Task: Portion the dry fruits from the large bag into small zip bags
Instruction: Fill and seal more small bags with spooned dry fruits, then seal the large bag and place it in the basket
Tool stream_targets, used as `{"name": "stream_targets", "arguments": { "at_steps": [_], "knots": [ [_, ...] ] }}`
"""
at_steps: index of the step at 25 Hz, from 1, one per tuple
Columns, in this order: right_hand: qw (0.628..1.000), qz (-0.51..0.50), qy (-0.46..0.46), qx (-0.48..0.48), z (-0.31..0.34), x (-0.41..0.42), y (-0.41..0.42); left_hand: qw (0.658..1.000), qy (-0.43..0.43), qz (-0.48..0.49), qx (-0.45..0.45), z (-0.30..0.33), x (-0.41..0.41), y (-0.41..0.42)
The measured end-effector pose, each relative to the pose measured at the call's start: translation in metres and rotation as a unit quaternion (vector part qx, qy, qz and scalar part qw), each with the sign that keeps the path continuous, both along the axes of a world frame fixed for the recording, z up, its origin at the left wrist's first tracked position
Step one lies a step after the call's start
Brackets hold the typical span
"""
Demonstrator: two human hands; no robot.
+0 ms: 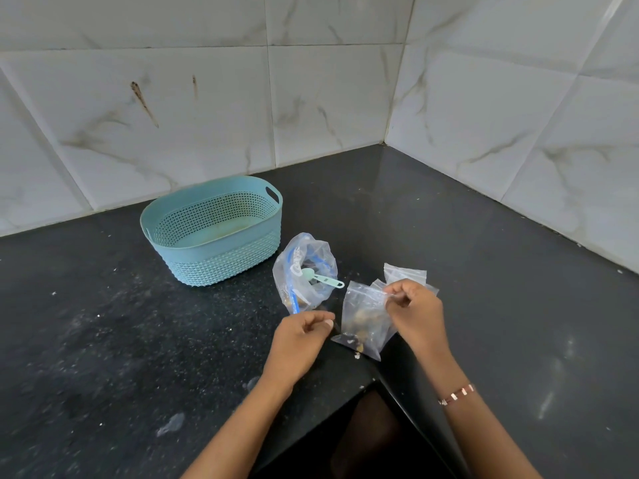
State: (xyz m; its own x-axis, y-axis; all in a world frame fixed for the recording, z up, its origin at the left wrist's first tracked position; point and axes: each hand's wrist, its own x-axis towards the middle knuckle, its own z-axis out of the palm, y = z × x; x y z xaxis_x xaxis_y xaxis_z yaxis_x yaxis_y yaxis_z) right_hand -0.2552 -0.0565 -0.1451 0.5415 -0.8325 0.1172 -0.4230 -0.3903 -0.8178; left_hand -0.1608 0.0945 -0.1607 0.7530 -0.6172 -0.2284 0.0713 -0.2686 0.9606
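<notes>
A small zip bag [363, 318] holding dry fruits is standing on the dark counter [103, 323] — the right hand [413, 312] is pinching its top edge. The left hand [299, 340] is hovering just beside it, fingers curled, gripping nothing. The large bag [304, 271] is lying open behind, a green scoop [321, 279] sticking out of it — empty bags [404, 274] near, a teal basket [214, 229] beyond.

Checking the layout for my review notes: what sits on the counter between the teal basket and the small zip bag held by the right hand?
In the head view, the large bag stands between the basket and the small zip bag, with a green scoop in its mouth.
</notes>
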Motion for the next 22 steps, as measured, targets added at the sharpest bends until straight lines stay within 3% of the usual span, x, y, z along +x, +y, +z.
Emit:
{"name": "stream_targets", "arguments": {
  "at_steps": [7, 11, 13, 17, 22],
  "knots": [
    [0.984, 0.066, -0.003, -0.164, 0.016, 0.037, 0.011, 0.982, -0.093, 0.157, -0.046, 0.019, 0.027, 0.008],
    [0.965, 0.111, 0.111, -0.21, 0.01, 0.063, 0.02, 0.98, -0.099, 0.169, -0.045, 0.017, 0.042, -0.004],
    [0.96, 0.121, 0.157, -0.198, 0.007, 0.069, 0.021, 0.985, -0.091, 0.145, -0.016, 0.013, 0.046, -0.007],
    [0.974, 0.12, 0.141, -0.129, 0.003, 0.073, 0.02, 0.99, -0.1, 0.091, 0.044, 0.015, 0.054, -0.009],
    [0.97, 0.148, 0.156, -0.117, 0.01, 0.08, 0.021, 0.985, -0.148, 0.072, 0.057, 0.025, 0.056, -0.012]
  ]
}}
